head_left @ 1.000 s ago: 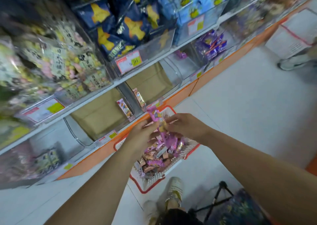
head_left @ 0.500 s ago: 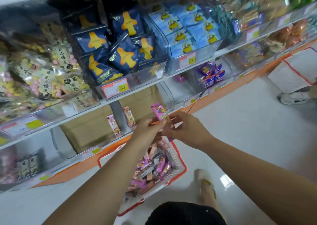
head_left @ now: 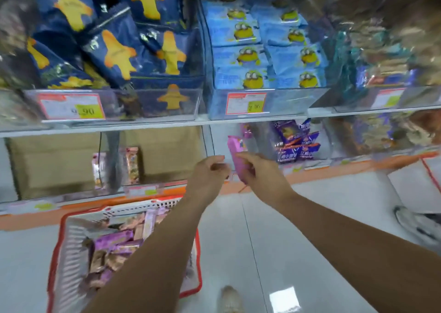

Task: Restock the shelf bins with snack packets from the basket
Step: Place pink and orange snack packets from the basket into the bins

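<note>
Plainly, the right hand (head_left: pixel 260 179) has the work: its thumb and fingers pinch the lower part of a pink packet (head_left: pixel 235 153), whose upper half stands free above the knuckles. The packet's long axis runs close to upright, leaning a little to the left at the top. Its free end points up and forward at the lower shelf row. The left hand (head_left: pixel 206 174) hangs just beside it on the left with its fingers curled and fingertips close to the packet's lower edge. Whether it touches the packet or pinches anything of its own cannot be told through the blur.

Outward from the grip, straight behind the packet's top end, a clear bin (head_left: pixel 218 141) sits on the lower shelf. It is largely bare inside, with what looks like a second pink packet (head_left: pixel 247 131) deep in it. That bin lies forward and slightly up from the right hand, so the right hand is the nearer one and in line with it. The coming move looks like a short reach forward, tipping the packet's top end over the bin's front wall. The shelf board (head_left: pixel 143 124) above leaves a low opening, so the upright packet would probably need laying flatter to go in. To the right of that bin sit purple-blue packets (head_left: pixel 297 143). The basket (head_left: pixel 62 227) stands on the floor down and to the left, under the left forearm and well apart from the grip, with many packets in it.
</note>
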### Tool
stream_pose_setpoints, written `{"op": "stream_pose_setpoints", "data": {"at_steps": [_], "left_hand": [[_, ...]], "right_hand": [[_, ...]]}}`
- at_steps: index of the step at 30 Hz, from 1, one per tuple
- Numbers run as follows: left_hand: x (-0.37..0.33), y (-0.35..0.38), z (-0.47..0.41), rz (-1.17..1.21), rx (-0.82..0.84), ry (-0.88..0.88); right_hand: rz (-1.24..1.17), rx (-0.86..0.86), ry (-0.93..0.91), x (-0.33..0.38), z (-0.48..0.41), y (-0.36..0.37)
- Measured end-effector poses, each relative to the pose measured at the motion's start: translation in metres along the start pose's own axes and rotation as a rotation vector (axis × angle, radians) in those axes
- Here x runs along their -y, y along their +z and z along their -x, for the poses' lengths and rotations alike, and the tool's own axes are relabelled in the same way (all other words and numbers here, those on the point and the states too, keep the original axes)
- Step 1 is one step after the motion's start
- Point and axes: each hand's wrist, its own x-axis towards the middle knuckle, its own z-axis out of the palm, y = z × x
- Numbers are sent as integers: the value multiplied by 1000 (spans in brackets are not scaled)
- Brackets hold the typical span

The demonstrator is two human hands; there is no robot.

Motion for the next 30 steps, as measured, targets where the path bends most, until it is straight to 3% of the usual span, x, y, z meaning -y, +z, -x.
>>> {"op": "stream_pose_setpoints", "data": {"at_steps": [6, 10, 19, 30], "left_hand": [[50, -17, -70, -554, -132, 293], [80, -14, -104, -655, -97, 466], [111, 3, -147, -499, -96, 704], [118, 3, -150, -478, -87, 722]], "right_hand": [[323, 72, 113, -55, -72, 10], [561, 138, 143, -91, -113, 34], [743, 154, 140, -148, -164, 78], [812, 264, 201, -160, -172, 93]]}}
